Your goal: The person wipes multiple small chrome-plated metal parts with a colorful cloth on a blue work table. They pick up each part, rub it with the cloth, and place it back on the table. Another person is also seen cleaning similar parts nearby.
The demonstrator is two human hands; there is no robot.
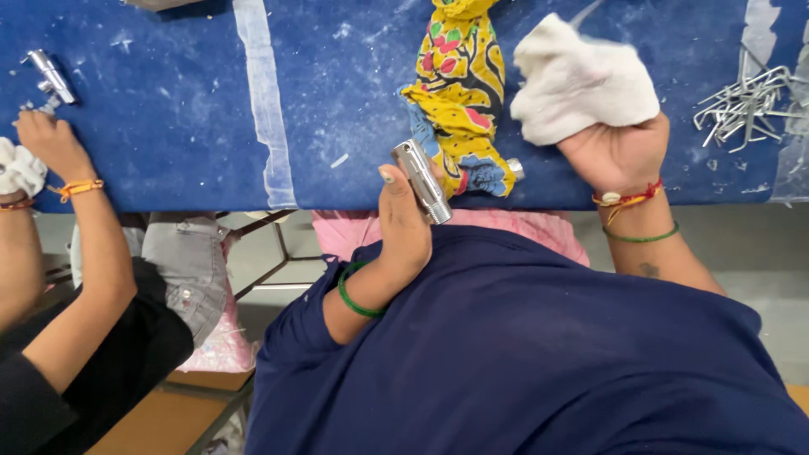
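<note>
My left hand (403, 221) grips a shiny chrome tube-shaped fitting (421, 180) at the near edge of the blue-covered table (168, 143). A crumpled white cloth (580, 80) is bunched in my right hand (615, 153), which rests on the table to the right of it. Between my hands lies a yellow patterned cloth (459, 93), with a small chrome end (515, 168) poking out from under its lower right corner. I wear a green bangle on each wrist and red threads on the right one.
At the left, a co-worker's hand (50, 143) works beside another chrome fitting (50, 80), with a white cloth (18, 168) by the other wrist. A pile of bent metal wire pieces (746, 105) lies at the right. A white strip (265, 101) crosses the table.
</note>
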